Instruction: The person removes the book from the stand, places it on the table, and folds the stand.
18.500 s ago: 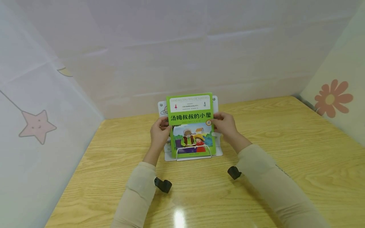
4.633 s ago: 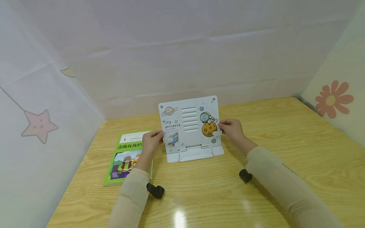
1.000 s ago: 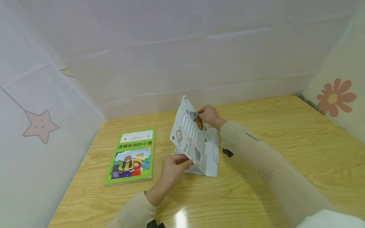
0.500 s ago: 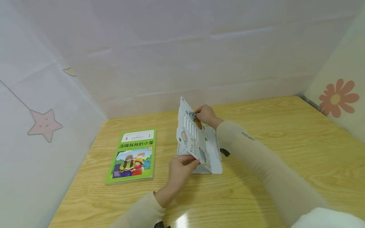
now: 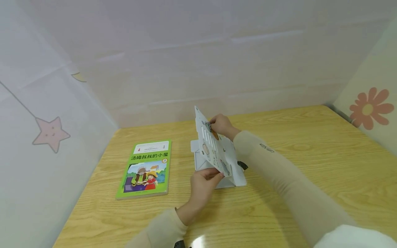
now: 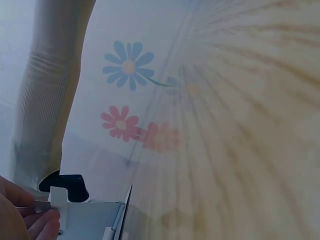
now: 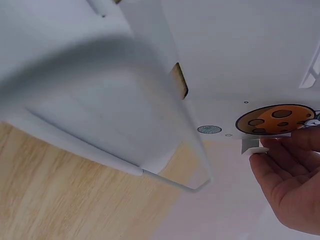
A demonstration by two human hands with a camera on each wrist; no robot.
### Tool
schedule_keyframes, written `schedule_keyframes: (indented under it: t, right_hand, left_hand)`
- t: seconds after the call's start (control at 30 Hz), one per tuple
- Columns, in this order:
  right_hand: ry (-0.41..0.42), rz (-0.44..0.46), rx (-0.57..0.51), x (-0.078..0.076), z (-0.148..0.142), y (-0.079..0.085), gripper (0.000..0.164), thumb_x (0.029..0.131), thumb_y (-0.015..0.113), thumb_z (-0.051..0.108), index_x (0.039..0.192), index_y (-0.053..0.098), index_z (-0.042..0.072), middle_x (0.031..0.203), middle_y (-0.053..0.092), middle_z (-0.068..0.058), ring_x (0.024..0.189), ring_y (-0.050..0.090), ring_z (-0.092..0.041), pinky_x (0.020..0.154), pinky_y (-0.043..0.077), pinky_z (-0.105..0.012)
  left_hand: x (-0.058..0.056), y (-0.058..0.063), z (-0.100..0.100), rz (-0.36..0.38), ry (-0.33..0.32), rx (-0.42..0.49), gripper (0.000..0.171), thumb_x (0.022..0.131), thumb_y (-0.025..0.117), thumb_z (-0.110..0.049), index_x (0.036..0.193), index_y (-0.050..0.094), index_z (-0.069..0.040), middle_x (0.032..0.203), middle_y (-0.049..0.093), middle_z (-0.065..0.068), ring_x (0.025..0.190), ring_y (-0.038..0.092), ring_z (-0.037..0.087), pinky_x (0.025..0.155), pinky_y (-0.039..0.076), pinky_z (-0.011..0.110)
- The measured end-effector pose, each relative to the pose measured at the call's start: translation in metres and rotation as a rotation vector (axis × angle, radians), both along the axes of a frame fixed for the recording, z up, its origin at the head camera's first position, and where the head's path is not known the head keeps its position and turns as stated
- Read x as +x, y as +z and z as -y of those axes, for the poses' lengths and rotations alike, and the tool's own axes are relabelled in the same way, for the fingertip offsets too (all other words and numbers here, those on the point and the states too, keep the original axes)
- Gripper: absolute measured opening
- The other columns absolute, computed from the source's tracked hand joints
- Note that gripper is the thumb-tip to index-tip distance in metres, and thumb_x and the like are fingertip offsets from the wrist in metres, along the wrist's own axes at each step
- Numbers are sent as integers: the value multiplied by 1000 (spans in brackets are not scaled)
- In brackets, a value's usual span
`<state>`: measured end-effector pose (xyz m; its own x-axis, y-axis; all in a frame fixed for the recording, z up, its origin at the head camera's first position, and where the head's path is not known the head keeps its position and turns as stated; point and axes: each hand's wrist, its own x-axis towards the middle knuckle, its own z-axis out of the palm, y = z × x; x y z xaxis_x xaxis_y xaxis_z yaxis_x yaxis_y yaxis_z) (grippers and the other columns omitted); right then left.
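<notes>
A white metal book stand (image 5: 214, 146) with space drawings and the words "Tiny universe" stands on the table, turned so its printed front faces right. My left hand (image 5: 201, 186) pinches the near side edge of its panel. At the far side edge, my right hand (image 5: 221, 125) holds the panel between thumb and fingers. In the left wrist view, the left hand (image 6: 25, 215) grips a thin white edge. The right wrist view has the right hand (image 7: 290, 180) beside the orange planet print (image 7: 275, 119), with the stand's wire lip (image 7: 200, 162) across the foreground.
A green picture book (image 5: 145, 170) lies flat, cover up, to the left of the stand. Both are on a wood-grain table (image 5: 297, 137). A pale wall cloth (image 5: 186, 62) rises along the back and sides of the table.
Earlier the book stood on the stand; later it lay at left and the stand faced forward. The stand has since turned right, slightly further in the last second, both hands holding on.
</notes>
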<state>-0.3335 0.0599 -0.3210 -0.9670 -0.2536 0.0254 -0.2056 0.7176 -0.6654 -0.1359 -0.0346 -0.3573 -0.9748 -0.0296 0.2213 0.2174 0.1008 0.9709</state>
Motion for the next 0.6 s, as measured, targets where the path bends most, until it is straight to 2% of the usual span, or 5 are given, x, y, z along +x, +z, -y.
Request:
schedule_keyframes:
  t: [0.17, 0.2, 0.43, 0.6]
  right_hand:
    - [21, -6, 8, 1, 2, 1, 28, 81, 45, 4, 103, 60, -5, 105, 57, -17, 95, 51, -28, 77, 44, -35]
    - [24, -5, 9, 1, 2, 1, 28, 81, 45, 4, 103, 60, -5, 105, 57, -17, 95, 51, -28, 77, 44, -36]
    - [40, -1, 14, -1, 7, 0, 28, 81, 46, 4, 103, 60, -4, 106, 56, -16, 99, 50, -27, 80, 42, -36]
    - [50, 13, 17, 0, 11, 1, 28, 81, 45, 4, 104, 59, -4, 108, 55, -16, 100, 49, -27, 81, 42, -36]
  left_hand:
    - [10, 20, -6, -30, 15, -25, 8, 72, 61, 9, 77, 62, 15, 73, 62, 22, 69, 61, 31, 57, 47, 18]
    - [10, 20, -7, -38, 15, -26, 8, 71, 61, 9, 77, 62, 15, 73, 62, 22, 68, 61, 31, 56, 47, 17]
    - [-2, -4, -10, -30, 19, 2, 9, 72, 65, 2, 77, 65, 8, 72, 64, 14, 67, 62, 20, 57, 48, 19]
    - [-4, -10, -11, -42, 33, -4, 9, 72, 66, -2, 78, 67, 5, 72, 64, 11, 66, 61, 14, 57, 48, 19]
